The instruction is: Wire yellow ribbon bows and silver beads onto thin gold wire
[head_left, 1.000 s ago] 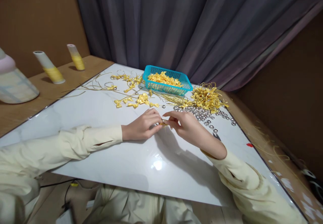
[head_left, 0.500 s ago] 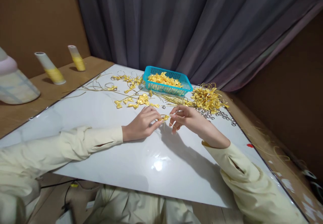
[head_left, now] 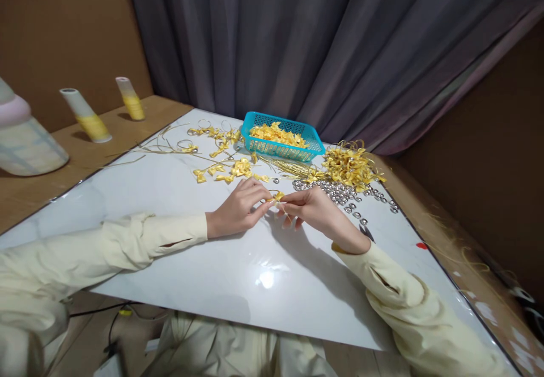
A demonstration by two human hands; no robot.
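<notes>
My left hand [head_left: 238,210] rests on the white board [head_left: 178,235] with its fingertips pinched on a small yellow ribbon bow [head_left: 277,197]. My right hand [head_left: 314,210] meets it from the right, thumb and forefinger pinched on the same bow, the other fingers curled under. A thin gold strand hangs from the bow between the two hands. Both sleeves are pale cream.
A blue basket [head_left: 281,134] of yellow bows stands at the back. Loose bows and gold wire loops [head_left: 221,164] lie to its left, a heap of wired bows [head_left: 351,164] to its right, and small silver beads [head_left: 344,193] just beyond my right hand. Yarn cones [head_left: 87,116] stand on the wooden ledge at left.
My right hand has shifted a little left and lower and now pinches the bow together with the left hand. The left hand has hardly moved.
</notes>
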